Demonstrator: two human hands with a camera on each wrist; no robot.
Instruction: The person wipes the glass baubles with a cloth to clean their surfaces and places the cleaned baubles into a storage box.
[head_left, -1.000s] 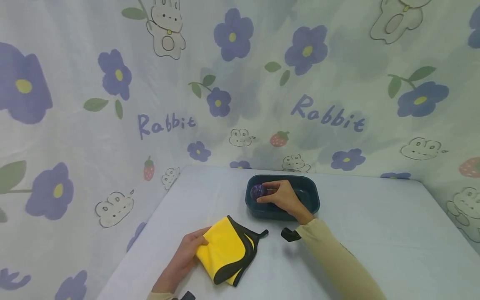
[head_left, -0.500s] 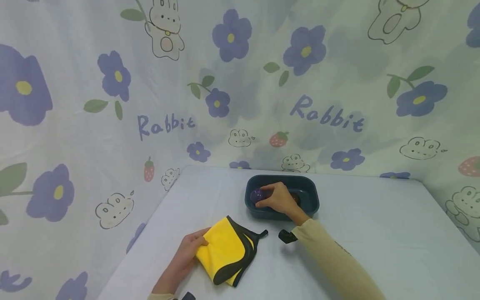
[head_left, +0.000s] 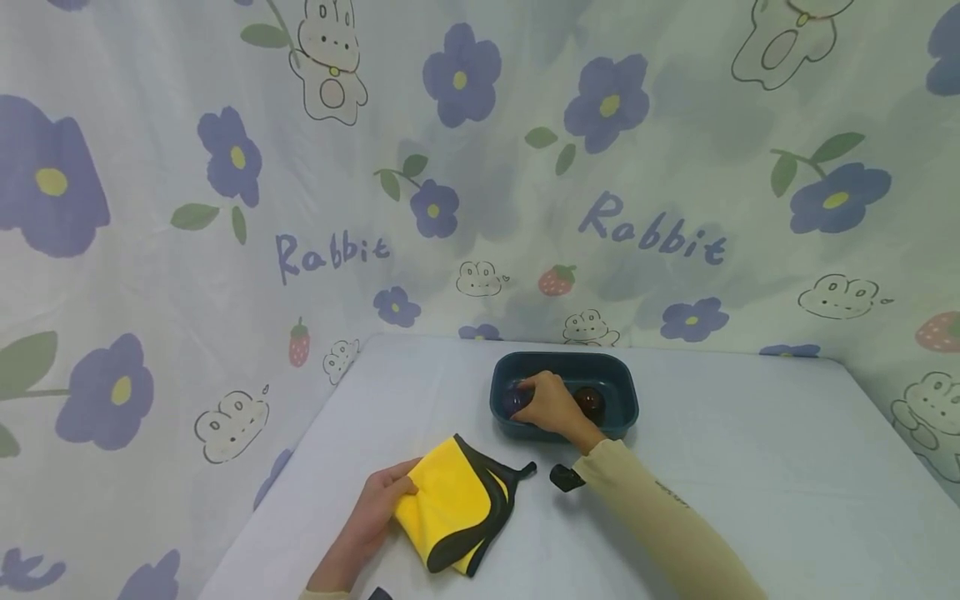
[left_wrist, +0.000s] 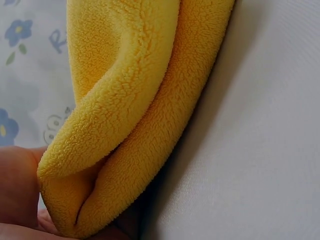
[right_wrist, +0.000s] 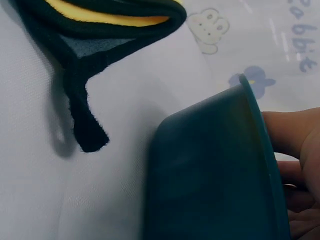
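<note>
Between thumb and fingers my left hand (head_left: pixel 378 504) pinches the edge of a folded yellow towel (head_left: pixel 444 497) with dark trim and a small hanging loop. Its fuzzy folds fill much of the left wrist view, with part of the hand (left_wrist: pixel 17 185) at lower left. My right hand (head_left: pixel 555 406) reaches into a dark teal box (head_left: pixel 632 412) and holds a purple ball (head_left: pixel 513 402) near its left end. A dark brown ball (head_left: pixel 590 403) lies to the right inside the box. In the right wrist view the box wall (right_wrist: pixel 215 170) hides the held ball and part of the fingers.
A white-covered table (head_left: pixel 750 467) bears everything. Behind it and along the left hangs a curtain (head_left: pixel 510 183) printed with flowers and rabbits. The box stands towards the back of the table, beyond the towel. A black wrist-camera piece (head_left: pixel 565 477) sits under the right sleeve.
My right hand has lowered the purple ball deeper into the box, drawing slightly left and nearer. The brown ball has come into view beside it. The left hand and towel have hardly moved.
</note>
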